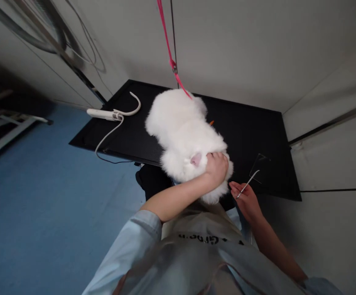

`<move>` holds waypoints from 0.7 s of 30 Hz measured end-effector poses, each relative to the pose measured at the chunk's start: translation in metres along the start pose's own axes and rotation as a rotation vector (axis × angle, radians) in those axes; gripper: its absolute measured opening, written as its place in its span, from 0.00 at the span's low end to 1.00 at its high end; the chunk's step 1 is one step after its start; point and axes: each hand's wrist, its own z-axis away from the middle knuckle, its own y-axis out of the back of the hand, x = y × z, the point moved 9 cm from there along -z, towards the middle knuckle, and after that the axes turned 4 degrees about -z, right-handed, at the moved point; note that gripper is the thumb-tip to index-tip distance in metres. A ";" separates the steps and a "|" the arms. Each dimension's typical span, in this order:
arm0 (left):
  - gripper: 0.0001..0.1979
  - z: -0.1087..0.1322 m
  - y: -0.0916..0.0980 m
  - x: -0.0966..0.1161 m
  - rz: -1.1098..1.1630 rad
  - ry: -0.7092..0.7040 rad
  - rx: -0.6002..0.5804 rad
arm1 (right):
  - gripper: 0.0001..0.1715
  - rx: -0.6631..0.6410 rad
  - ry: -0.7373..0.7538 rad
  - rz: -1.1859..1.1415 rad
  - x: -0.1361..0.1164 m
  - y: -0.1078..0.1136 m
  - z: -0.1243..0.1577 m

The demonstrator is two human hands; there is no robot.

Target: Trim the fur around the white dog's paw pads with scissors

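Observation:
A fluffy white dog [181, 123] is on the black grooming table [251, 131], its near end overhanging the front edge. My left hand [217, 169] lies over this end with its fingers curled into the fur, just right of a bare pink patch of skin [195, 159]. Close by on the right, my right hand [246, 200] holds slim, curved grooming scissors [249, 183], the blades pointing up and away from the dog. The scissors' handles are mostly hidden by the fingers. A pink loop [182, 86] runs up from the dog's far end.
At the table's left lies a white corded handheld device [104, 114] with a curved white arm [136, 107]. A small orange item [211, 123] shows beside the dog. The wall [242, 49] stands behind the table; metal poles [82, 78] rise at left.

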 end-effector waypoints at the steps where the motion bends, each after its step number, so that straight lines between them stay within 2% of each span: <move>1: 0.14 -0.004 0.001 -0.009 0.013 0.045 -0.019 | 0.25 -0.022 -0.020 -0.009 0.002 -0.003 -0.001; 3: 0.13 -0.005 0.005 -0.028 0.055 0.103 -0.048 | 0.21 -0.085 -0.037 -0.019 0.002 -0.013 -0.006; 5: 0.10 0.005 0.011 -0.047 0.127 0.100 -0.027 | 0.16 -0.129 -0.015 0.024 -0.002 -0.024 -0.014; 7: 0.06 0.021 0.022 -0.067 0.234 0.069 0.067 | 0.18 -0.144 0.052 0.112 -0.007 -0.037 -0.023; 9: 0.05 0.039 0.034 -0.093 0.323 0.096 0.190 | 0.22 -0.150 0.164 0.211 -0.014 -0.054 -0.032; 13: 0.12 0.062 0.044 -0.144 0.533 0.315 0.406 | 0.15 -0.203 0.453 0.462 -0.024 -0.105 -0.039; 15: 0.11 0.064 0.039 -0.155 0.759 0.384 0.473 | 0.17 -0.274 0.610 0.640 -0.021 -0.132 -0.034; 17: 0.10 0.066 0.028 -0.162 0.970 0.463 0.503 | 0.14 -0.324 0.773 0.791 -0.013 -0.147 -0.027; 19: 0.11 0.072 0.013 -0.169 1.120 0.584 0.531 | 0.11 -0.334 0.884 0.890 -0.004 -0.143 -0.021; 21: 0.13 0.081 0.000 -0.173 1.207 0.654 0.541 | 0.11 -0.334 0.927 0.952 -0.001 -0.126 -0.018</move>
